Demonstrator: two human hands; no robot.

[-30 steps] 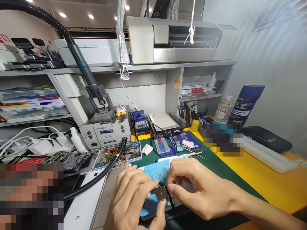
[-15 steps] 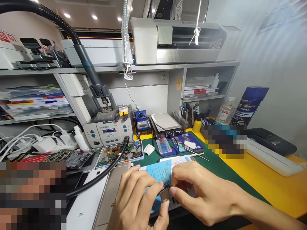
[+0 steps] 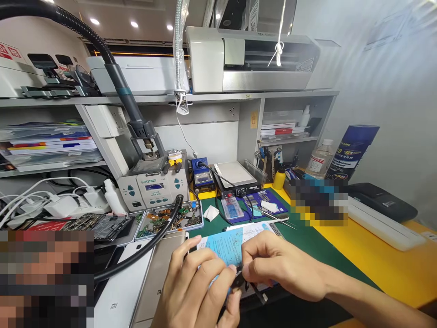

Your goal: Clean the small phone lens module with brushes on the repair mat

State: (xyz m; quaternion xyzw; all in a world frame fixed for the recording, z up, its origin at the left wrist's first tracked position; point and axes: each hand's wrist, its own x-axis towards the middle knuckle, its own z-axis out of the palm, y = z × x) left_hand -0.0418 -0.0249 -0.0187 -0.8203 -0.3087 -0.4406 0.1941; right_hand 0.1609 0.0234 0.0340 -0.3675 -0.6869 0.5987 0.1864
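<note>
My left hand (image 3: 200, 287) is closed, with its thumb and index finger pinching a small dark electronic part (image 3: 238, 277). My right hand (image 3: 282, 266) is closed too, thumb and index fingertip pressed together on that part's right edge. A thin black strip with a pale tip (image 3: 260, 294), like a flex cable, hangs below the right fingers. Both hands are over a blue and white printed sheet (image 3: 218, 248) on the green mat (image 3: 314, 246). My fingers cover much of the part, so its exact kind cannot be made out.
Left of my hands lie a gold phone back (image 3: 162, 264) and a white one (image 3: 124, 282), crossed by a black hose (image 3: 146, 253). Behind are a tray of circuit boards (image 3: 170, 218), a hot-air station (image 3: 153, 187), a heating plate (image 3: 235, 175) and tweezers (image 3: 278, 217).
The part has turned between my fingers: its flat brownish-grey face is gone from sight and a dark side shows. The black strip now sticks out at the lower right. My right fingers have closed tighter.
</note>
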